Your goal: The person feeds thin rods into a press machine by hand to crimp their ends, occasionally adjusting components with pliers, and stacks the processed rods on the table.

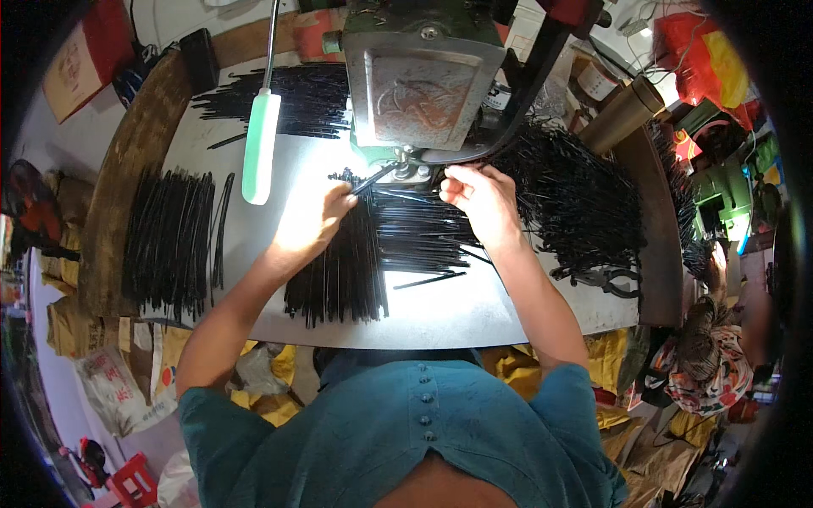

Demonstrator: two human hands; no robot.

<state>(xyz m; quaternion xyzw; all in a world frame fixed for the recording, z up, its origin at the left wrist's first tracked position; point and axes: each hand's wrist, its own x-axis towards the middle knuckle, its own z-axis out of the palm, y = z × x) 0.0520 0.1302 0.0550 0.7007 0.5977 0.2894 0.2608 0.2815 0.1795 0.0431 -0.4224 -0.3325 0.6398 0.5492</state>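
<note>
Machine (pixel 423 80) is looming just beyond the left hand (pixel 323 210), which is pinching a black rod (pixel 373 179). Tangled rods (pixel 589 195) are crowding beside the right hand (pixel 487 203), whose hold I can't make out.

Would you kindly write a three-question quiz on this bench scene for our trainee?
1. Which of the person's hands holds the dark strip pointing toward the machine?
2. True or false: the pliers lie toward the right side of the table.
3. What colour is the handle hanging on a metal rod: a) red, b) pale green, c) black?

Key: 1. The left hand. 2. True. 3. b.
</note>
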